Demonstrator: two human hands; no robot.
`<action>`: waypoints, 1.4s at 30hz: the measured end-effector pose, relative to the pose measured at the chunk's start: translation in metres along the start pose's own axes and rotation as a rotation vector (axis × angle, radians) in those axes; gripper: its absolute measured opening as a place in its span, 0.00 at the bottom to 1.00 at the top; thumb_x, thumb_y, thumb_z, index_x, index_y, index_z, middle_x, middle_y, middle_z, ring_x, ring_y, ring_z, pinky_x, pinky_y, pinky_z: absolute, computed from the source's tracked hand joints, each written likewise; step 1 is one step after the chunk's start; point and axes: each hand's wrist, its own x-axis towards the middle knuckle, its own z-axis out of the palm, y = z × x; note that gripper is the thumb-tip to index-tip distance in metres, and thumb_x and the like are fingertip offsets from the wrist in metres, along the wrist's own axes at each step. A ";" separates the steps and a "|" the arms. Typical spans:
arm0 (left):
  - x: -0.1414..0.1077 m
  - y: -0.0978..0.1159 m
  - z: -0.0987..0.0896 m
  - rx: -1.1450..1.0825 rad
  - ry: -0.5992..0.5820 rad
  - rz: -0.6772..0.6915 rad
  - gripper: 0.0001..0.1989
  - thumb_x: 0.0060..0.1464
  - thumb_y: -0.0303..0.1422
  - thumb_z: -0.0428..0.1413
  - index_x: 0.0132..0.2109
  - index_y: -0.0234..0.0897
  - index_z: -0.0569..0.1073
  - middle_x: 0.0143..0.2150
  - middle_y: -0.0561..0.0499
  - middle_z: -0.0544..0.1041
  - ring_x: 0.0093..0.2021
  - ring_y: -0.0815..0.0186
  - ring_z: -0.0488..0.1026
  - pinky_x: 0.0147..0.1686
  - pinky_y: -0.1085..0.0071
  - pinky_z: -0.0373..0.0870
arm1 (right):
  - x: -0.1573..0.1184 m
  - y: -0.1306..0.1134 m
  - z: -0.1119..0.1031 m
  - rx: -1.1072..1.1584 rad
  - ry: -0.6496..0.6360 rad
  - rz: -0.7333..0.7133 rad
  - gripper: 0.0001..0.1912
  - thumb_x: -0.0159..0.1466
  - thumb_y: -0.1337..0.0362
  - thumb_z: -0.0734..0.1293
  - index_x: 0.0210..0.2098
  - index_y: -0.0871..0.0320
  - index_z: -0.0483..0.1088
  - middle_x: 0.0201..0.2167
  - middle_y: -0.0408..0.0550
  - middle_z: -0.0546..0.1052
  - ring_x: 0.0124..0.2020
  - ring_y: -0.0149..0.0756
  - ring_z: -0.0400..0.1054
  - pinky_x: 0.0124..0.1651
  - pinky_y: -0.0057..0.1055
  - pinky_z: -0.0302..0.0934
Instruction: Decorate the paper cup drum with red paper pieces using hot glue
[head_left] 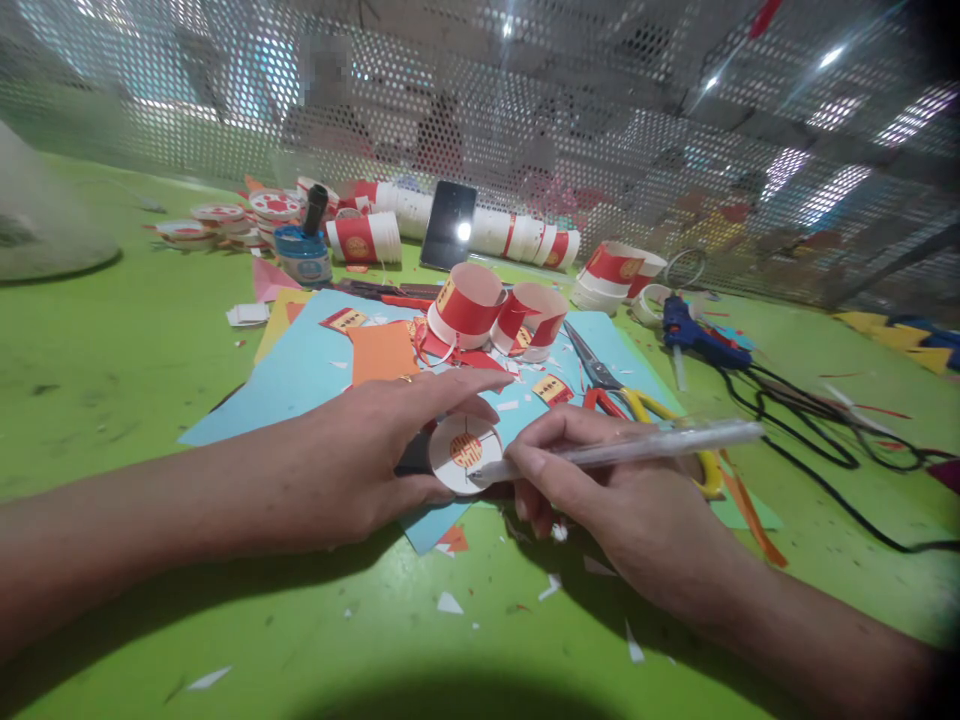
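My left hand (382,440) curls its thumb and fingers around the edge of a small round white piece (442,455), which has an orange printed emblem and thin dark lines on its face. Something dark shows beside it, partly hidden by that hand. In my right hand (592,480) is a clear-barrelled pen (660,442), held in a writing grip with its tip on the lower part of the white face. Just beyond my hands, two cut red-and-white paper cups (469,310) stand on light blue paper (300,370), close to scissors with yellow handles (643,402).
At the back are stacked paper cups (367,238), a phone (448,225) leaning on them, and a blue-labelled jar (302,252). A blue glue gun (701,335) with a black cord lies at right. Paper scraps dot the green table (300,620); a perforated screen (525,120) rises behind.
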 end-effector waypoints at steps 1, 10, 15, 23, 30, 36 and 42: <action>0.000 0.000 0.000 0.001 0.002 0.001 0.21 0.58 0.43 0.55 0.57 0.44 0.66 0.53 0.48 0.75 0.47 0.57 0.74 0.39 0.67 0.72 | 0.000 0.000 0.000 -0.005 -0.003 0.007 0.09 0.66 0.61 0.63 0.30 0.56 0.68 0.20 0.39 0.74 0.21 0.26 0.67 0.27 0.25 0.63; 0.000 -0.001 0.000 0.010 0.012 0.014 0.21 0.58 0.43 0.55 0.57 0.46 0.66 0.51 0.49 0.76 0.46 0.58 0.75 0.40 0.67 0.71 | 0.002 0.001 0.001 0.029 0.012 -0.020 0.10 0.67 0.62 0.63 0.29 0.56 0.68 0.20 0.40 0.74 0.22 0.27 0.68 0.27 0.25 0.62; -0.001 0.001 0.000 0.023 0.009 0.010 0.20 0.58 0.43 0.55 0.56 0.46 0.66 0.53 0.49 0.76 0.47 0.58 0.75 0.40 0.67 0.71 | 0.000 0.001 0.000 0.027 0.007 -0.012 0.10 0.67 0.61 0.63 0.30 0.56 0.68 0.20 0.39 0.74 0.22 0.26 0.67 0.28 0.24 0.62; -0.001 0.002 0.000 0.038 0.007 0.023 0.22 0.58 0.43 0.54 0.58 0.46 0.64 0.56 0.48 0.74 0.51 0.56 0.73 0.46 0.64 0.71 | 0.000 -0.004 0.000 -0.021 -0.025 0.045 0.08 0.66 0.63 0.64 0.29 0.56 0.68 0.20 0.39 0.74 0.21 0.26 0.68 0.27 0.24 0.62; -0.002 0.003 0.001 0.055 0.028 0.027 0.20 0.58 0.40 0.55 0.56 0.46 0.67 0.56 0.49 0.74 0.52 0.55 0.73 0.44 0.65 0.72 | 0.000 -0.001 -0.001 -0.004 -0.025 0.025 0.09 0.65 0.62 0.64 0.28 0.56 0.68 0.20 0.39 0.74 0.21 0.26 0.68 0.26 0.24 0.62; -0.003 0.002 0.002 0.088 0.035 0.061 0.22 0.59 0.38 0.55 0.59 0.45 0.65 0.55 0.48 0.75 0.51 0.56 0.74 0.44 0.65 0.73 | 0.000 0.001 -0.001 0.032 -0.019 -0.008 0.09 0.66 0.61 0.64 0.30 0.56 0.68 0.20 0.38 0.74 0.22 0.25 0.67 0.27 0.23 0.62; -0.004 0.002 0.002 0.090 0.052 0.078 0.27 0.58 0.35 0.55 0.64 0.44 0.61 0.57 0.47 0.74 0.54 0.55 0.73 0.48 0.64 0.71 | 0.000 0.000 -0.001 0.002 -0.019 0.026 0.07 0.63 0.65 0.65 0.28 0.56 0.68 0.19 0.38 0.74 0.21 0.25 0.67 0.26 0.22 0.61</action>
